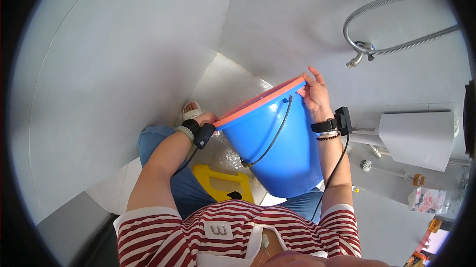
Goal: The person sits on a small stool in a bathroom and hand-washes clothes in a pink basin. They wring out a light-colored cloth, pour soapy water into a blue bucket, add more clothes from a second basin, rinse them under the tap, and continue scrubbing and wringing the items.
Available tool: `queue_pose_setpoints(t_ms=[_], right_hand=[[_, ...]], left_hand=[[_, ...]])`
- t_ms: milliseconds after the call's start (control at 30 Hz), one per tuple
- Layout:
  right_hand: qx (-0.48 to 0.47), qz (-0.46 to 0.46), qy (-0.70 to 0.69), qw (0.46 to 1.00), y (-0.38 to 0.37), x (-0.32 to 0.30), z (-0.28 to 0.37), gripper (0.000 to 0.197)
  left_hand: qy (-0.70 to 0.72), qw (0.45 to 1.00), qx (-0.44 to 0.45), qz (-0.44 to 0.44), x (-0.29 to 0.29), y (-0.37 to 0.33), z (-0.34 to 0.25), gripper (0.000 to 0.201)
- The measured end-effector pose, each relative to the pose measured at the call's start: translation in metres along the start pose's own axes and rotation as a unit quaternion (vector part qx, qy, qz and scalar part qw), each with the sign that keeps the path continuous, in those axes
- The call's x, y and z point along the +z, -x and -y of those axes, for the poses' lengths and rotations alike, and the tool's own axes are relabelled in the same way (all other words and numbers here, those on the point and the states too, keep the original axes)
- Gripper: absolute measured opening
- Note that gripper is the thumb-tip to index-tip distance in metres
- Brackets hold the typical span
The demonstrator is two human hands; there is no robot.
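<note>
A big blue bucket (277, 153) with an orange-pink band around its mouth (258, 102) is held tilted in front of me, its opening turned away. My left hand (204, 118) grips the rim at the left, its fingers partly hidden behind it. On the far right side of the rim, my right hand (315, 93) is closed with the thumb on the outside and some fingers raised. The thin dark carrying handle (275, 135) hangs against the bucket's side. I cannot see what is inside. Both wrists wear black strapped devices with cables.
Grey walls meet in a corner ahead, above a wet, shiny floor (223, 76). A metal tap (356, 59) with a flexible hose (391, 50) is at upper right. A white box (416, 140) and a brush (367, 166) are at right. Something yellow, plastic (238, 180) lies by my legs.
</note>
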State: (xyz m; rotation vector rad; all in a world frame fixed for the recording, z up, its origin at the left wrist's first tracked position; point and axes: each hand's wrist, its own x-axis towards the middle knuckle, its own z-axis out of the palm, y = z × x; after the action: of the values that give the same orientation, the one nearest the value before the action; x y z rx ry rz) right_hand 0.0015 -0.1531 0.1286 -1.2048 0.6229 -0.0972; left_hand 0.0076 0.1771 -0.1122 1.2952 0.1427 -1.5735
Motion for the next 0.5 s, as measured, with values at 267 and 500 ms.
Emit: queue_pose_setpoints(t_ms=[267,500], right_hand=[[0.002,-0.006,0.012,1.0,0.01,0.013,0.01,0.041],[-0.001,0.0,-0.003,1.0,0.007,-0.006,0.012,0.041]], left_hand=[[0.104,0.988,-0.097,-0.053,0.022,-0.017,0.005,0.026],[-0.147,0.989,0.02,-0.019,0.03,-0.009,0.001,0.024]])
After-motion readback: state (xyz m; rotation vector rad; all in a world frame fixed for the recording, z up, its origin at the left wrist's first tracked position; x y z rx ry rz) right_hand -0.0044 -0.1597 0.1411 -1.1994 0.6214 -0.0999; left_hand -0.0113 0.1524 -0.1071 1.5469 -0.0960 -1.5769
